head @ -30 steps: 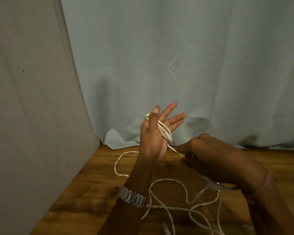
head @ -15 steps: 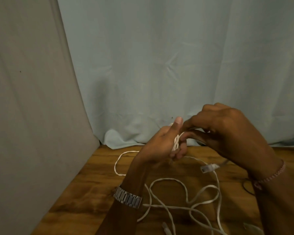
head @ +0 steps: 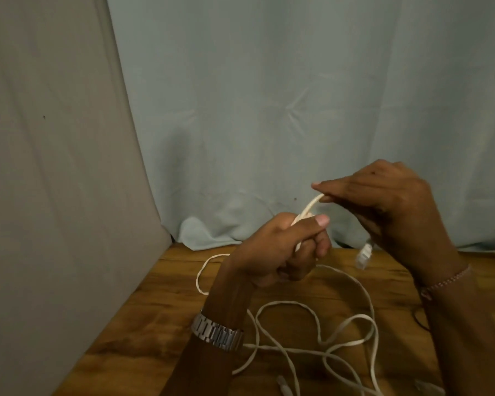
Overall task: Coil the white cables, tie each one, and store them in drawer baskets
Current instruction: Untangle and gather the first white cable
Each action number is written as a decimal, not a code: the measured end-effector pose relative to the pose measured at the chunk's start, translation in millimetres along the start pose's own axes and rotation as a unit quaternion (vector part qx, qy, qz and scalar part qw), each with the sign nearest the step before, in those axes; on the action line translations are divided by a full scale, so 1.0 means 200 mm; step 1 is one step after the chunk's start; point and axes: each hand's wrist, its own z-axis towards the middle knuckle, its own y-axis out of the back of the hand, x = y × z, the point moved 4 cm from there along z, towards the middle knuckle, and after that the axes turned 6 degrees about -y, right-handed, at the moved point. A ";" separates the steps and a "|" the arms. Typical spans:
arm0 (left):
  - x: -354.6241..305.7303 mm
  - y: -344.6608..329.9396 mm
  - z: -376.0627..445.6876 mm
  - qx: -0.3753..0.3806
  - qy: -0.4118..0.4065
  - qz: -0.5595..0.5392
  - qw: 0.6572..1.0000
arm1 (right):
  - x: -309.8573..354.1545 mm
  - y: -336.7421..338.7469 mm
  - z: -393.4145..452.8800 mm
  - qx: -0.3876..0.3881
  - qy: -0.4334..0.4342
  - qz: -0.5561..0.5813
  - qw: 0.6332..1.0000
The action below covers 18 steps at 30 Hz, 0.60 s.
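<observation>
While loops sprawl on grained wood, both hands [head: 280, 250] pinch smooth white cable [head: 307, 208].

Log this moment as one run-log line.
step: coiling | left hand: grips white cable coil | right hand: pinches cable end, plug dangling | loose cable on table

white cable [head: 312, 332], loose loops on table [head: 160, 324]

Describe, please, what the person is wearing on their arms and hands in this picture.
Both forearms are bare, with no sleeves in view. The left wrist carries a silver metal link watch band. The right wrist carries a thin, pale beaded bracelet. No gloves; any rings cannot be made out.
</observation>
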 end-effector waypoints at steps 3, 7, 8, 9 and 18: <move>0.00 -0.01 0.01 -0.019 -0.007 -0.031 0.999 | -0.03 -0.09 -0.01 0.048 -0.068 0.062 0.995; 0.01 0.03 0.04 -0.035 -0.042 -0.094 0.994 | -0.04 -0.22 -0.02 0.165 -0.144 0.122 0.968; 0.02 0.03 0.05 -0.035 -0.048 -0.119 0.991 | -0.04 -0.24 -0.02 0.188 -0.159 0.127 0.961; 0.03 0.04 0.06 -0.036 -0.052 -0.144 0.988 | -0.03 -0.25 -0.03 0.211 -0.176 0.131 0.953; 0.00 0.08 0.07 -0.190 -0.100 -0.248 0.945 | 0.06 -0.34 -0.08 0.393 -0.260 0.152 0.869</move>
